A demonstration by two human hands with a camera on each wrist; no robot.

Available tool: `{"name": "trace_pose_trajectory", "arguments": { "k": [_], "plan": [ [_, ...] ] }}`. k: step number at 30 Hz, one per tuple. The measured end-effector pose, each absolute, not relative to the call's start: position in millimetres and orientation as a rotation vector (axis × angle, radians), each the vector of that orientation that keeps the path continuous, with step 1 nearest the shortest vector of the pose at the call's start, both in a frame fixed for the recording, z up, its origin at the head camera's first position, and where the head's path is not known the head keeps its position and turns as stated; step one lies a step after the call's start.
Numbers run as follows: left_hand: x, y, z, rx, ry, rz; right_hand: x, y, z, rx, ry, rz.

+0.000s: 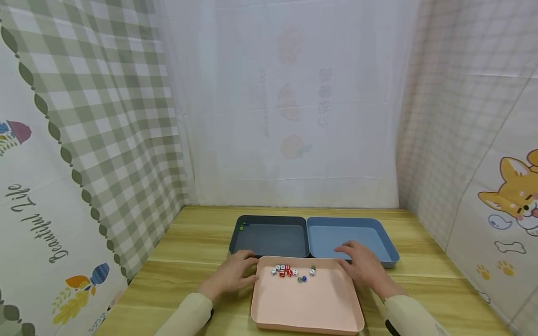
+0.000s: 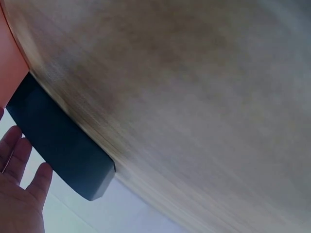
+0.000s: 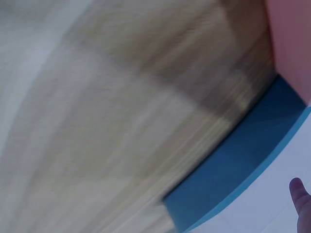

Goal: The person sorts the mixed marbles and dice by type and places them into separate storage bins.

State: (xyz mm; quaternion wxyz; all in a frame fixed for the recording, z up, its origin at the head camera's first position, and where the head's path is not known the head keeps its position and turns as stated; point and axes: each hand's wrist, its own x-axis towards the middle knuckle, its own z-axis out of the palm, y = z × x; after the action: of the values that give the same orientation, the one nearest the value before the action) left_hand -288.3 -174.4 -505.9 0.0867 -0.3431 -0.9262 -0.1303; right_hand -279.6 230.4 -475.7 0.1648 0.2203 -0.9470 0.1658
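Observation:
A shallow pink tray [image 1: 308,303] lies nearest the body in the head view. Near its far edge are several white dice [image 1: 273,271] and red dice [image 1: 282,274], plus a blue marble [image 1: 304,278] and a greenish marble [image 1: 300,280]. My left hand [image 1: 233,274] is beside the tray's far left corner, its fingers loosely extended; in the left wrist view those fingers [image 2: 35,187] show near the dark tray's side. At the far right corner is my right hand [image 1: 364,267], thumb by the pink rim and fingers over the blue tray's near edge. Neither hand visibly grips anything.
Beyond the pink tray, a dark grey tray [image 1: 269,240] and a blue tray [image 1: 349,233] stand side by side. Small green-yellow marbles [image 1: 241,227] lie in the dark tray's far left corner. Cloth curtains [image 1: 290,116] enclose the wooden table [image 1: 180,261] at the back and sides.

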Motion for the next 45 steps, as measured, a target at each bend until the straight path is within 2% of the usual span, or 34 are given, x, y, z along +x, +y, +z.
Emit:
{"name": "trace_pose_trajectory", "arguments": {
  "k": [15, 29, 45],
  "plan": [
    [-290, -176, -507, -1.046, -2.760, -0.350, -298, 163, -450, 0.633, -2.662, 0.813],
    [-290, -174, -501, -1.044, -2.815, -0.293, -317, 106, -473, 0.700, -2.740, 0.808],
    [-289, -174, -501, -1.044, -2.816, -0.284, -304, 96, -499, 0.821, -2.869, 0.538]
  ]
}}
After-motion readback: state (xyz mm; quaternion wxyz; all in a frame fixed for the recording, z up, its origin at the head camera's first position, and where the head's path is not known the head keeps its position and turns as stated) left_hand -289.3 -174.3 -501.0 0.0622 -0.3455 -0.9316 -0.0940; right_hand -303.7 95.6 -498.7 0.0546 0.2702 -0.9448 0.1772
